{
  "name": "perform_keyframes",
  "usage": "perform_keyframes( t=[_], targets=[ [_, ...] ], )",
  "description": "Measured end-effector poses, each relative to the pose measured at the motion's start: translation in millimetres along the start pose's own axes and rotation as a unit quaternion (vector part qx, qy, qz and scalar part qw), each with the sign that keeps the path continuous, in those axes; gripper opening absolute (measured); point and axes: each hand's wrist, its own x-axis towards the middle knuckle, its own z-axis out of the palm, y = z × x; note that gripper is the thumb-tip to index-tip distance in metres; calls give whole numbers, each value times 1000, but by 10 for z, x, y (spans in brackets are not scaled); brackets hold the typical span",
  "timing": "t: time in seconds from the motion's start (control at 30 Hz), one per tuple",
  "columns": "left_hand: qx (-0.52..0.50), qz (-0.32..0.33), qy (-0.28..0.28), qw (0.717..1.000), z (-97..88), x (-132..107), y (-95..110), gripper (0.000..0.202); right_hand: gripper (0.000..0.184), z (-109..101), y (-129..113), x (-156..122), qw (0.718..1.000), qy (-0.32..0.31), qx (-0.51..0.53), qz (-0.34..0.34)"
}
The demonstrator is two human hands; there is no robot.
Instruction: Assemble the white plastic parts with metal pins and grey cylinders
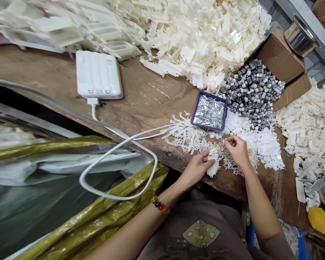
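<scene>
Near the bench's front edge, my left hand (197,167) grips a white plastic casing (212,163) between thumb and fingers. My right hand (237,148) is just right of it, thumb and fingertips pinched together; what they hold, if anything, is too small to make out. Below both hands lies a spread of tiny pale parts (229,159). White plastic strips (188,135) fan out to the left. A purple tray (209,127) of thin metal pins stands behind the hands. White discs (265,144) are heaped to the right, with grey cylinders (251,86) behind them.
A large heap of cream plastic casings (195,39) covers the back, another (311,126) the right. A white power bank (99,74) trails a white cable (119,196) that loops over the front edge. A cardboard box (281,56), a metal bowl (300,38) and a yellow foam-net ball (318,219) are at right.
</scene>
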Motion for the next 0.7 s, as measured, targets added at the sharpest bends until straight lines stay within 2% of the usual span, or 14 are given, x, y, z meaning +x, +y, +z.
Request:
perform_keyframes(
  t=[0.1,0.2,0.37,0.57,0.7],
  targets=[
    [17,9,-1,1000,2,-5,23,31,12,-31,-33,-252,993,-59,100,7],
    [29,17,7,999,13,-13,60,31,8,20,-75,-379,996,-49,79,-13],
    [25,13,9,1000,25,-17,85,34,6,69,-109,-395,998,-37,22,-52],
    [26,5,-5,1000,21,-17,61,33,8,33,-99,-436,997,-37,15,-59],
    [51,9,2,999,27,-37,92,23,8,62,-79,-445,998,-30,20,-59]
  ],
)
